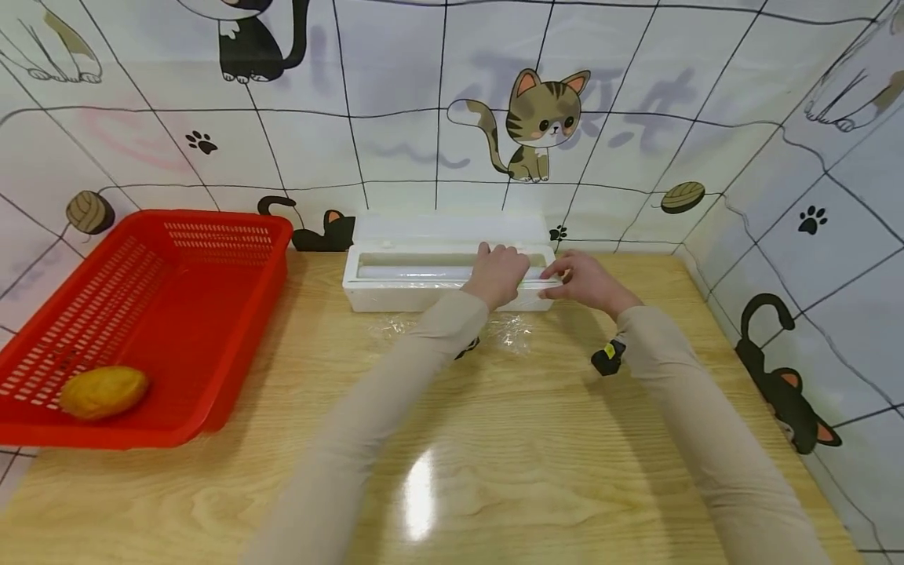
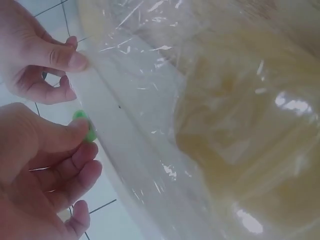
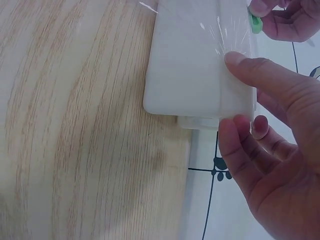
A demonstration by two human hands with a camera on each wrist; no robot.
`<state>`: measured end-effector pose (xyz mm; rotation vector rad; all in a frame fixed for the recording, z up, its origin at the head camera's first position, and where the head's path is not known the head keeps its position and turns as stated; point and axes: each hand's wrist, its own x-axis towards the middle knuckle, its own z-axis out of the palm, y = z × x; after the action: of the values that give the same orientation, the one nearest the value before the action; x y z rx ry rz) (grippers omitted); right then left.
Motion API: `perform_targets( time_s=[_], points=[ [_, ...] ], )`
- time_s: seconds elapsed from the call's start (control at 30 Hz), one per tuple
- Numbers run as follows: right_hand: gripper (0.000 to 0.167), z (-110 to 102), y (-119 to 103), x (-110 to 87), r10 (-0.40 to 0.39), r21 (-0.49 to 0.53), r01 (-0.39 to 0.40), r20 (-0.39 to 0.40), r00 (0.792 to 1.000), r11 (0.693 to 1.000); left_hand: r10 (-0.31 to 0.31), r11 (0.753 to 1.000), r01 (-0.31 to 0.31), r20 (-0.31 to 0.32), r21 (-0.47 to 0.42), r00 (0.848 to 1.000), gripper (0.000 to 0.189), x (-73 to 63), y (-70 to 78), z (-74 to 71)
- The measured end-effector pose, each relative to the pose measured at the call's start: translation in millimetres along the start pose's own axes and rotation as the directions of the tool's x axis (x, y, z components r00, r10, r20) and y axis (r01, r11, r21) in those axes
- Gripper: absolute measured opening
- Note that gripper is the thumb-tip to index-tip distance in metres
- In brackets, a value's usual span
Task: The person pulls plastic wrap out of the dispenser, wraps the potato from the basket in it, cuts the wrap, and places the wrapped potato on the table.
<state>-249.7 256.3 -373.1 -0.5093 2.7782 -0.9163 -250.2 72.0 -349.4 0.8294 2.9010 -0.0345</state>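
A white cling film dispenser [image 1: 381,300] stands at the back of the table with its lid up, a roll of film [image 1: 417,272] inside. Between thumb and forefinger, my left hand [image 1: 497,275] pinches the small green slide cutter [image 2: 91,131] on the dispenser's edge. My right hand [image 1: 589,282] grips the right end of the box, thumb on the front face and fingers at the end, as the right wrist view shows. Clear cling film [image 1: 512,333] hangs crinkled over the front and onto the table.
On the left, a red plastic basket [image 1: 243,369] holds one yellow oval thing [image 1: 104,392]. A wall covering with cat drawings [image 1: 395,149] rises right behind the dispenser and along the right side. The wooden table [image 1: 508,471] stretches toward me.
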Motion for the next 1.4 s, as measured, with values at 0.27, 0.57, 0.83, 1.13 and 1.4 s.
perform_targets(
  time_s=[0.27, 0.57, 0.83, 1.13, 1.4],
  points=[
    [0.027, 5.7, -6.2, 2.9, 0.003, 0.011, -0.003, 0.019, 1.0, 1.0, 0.035, 0.999, -0.035, -0.02, 0.03, 0.999, 0.012, -11.6, -11.9, 6.1],
    [0.027, 9.2, -14.9, 6.7, -0.006, 0.028, 0.005, 0.036, 0.999, 1.0, 0.047, 0.997, -0.046, -0.019, 0.055, 0.999, 0.011, -24.2, -24.8, 5.6],
    [0.028, 2.1, -9.2, 1.7, 0.015, 0.005, -0.015, 0.035, 0.999, 1.0, 0.013, 1.0, -0.013, 0.018, 0.009, 1.0, 0.011, -57.2, -78.3, -0.7],
    [0.029, -2.3, -1.2, -2.3, 0.04, -0.011, -0.04, 0.043, 0.998, 0.999, -0.026, 0.999, 0.025, 0.027, 0.04, 0.999, 0.013, -95.8, -136.4, 1.6],
    [0.029, 0.7, 0.3, -1.6, 0.034, 0.001, -0.034, 0.038, 0.999, 0.999, -0.013, 0.998, 0.011, 0.025, 0.067, 1.0, 0.011, -104.1, -143.1, 3.0]
  ],
)
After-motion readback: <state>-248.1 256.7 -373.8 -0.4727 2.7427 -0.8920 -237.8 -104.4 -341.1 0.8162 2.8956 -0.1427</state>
